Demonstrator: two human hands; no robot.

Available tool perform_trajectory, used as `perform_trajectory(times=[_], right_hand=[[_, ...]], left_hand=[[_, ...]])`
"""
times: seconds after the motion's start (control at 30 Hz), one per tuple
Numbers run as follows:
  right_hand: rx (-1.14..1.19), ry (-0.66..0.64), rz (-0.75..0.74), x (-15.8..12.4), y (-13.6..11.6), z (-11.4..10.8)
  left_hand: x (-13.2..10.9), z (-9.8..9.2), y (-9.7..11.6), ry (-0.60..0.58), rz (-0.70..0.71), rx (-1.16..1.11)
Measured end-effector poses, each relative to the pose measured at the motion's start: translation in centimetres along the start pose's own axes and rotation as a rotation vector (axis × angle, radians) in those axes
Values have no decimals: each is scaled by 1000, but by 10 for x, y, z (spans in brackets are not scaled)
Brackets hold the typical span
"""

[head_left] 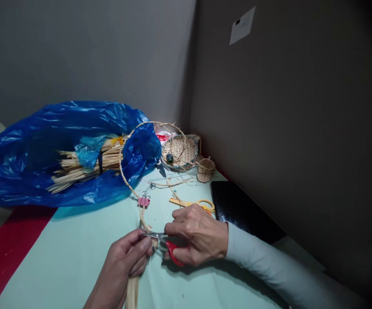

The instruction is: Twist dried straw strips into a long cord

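My right hand (194, 236) is closed around the red handles of small scissors (174, 253), their metal blades pointing left toward my other hand. My left hand (129, 253) is closed on a bundle of pale fibre strands (132, 292), which hangs below its fingers. The blade tips meet the left fingertips, beside the strand end. From there a braided fibre cord (126, 182) runs up and curves in a wide loop toward the back. A pink binder clip (144, 201) grips the cord just above my hands.
A blue plastic bag (70, 116) with bundled dry strips (108, 156) lies at the left. Behind are a woven tray (186, 150) and a small woven basket (205, 169). Yellow scissors (186, 202) and a black flat object (237, 210) lie near my right hand, beside the wall.
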State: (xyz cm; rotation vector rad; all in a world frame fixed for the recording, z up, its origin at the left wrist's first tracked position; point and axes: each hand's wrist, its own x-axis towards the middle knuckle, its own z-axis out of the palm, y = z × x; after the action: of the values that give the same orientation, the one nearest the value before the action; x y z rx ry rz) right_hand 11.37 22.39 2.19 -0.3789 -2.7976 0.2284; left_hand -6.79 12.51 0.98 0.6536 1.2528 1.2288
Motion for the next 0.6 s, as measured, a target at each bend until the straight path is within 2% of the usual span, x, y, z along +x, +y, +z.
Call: perform_trajectory(times=[0.17, 0.37, 0.6], right_hand=[[12, -1, 32, 0, 0, 0], [54, -15, 63, 1, -3, -1], [288, 65, 303, 5, 1, -10]], left_hand=[[2, -1, 1, 1, 7, -78], [2, -4, 4, 26, -4, -57], [3, -5, 3, -51, -14, -127]])
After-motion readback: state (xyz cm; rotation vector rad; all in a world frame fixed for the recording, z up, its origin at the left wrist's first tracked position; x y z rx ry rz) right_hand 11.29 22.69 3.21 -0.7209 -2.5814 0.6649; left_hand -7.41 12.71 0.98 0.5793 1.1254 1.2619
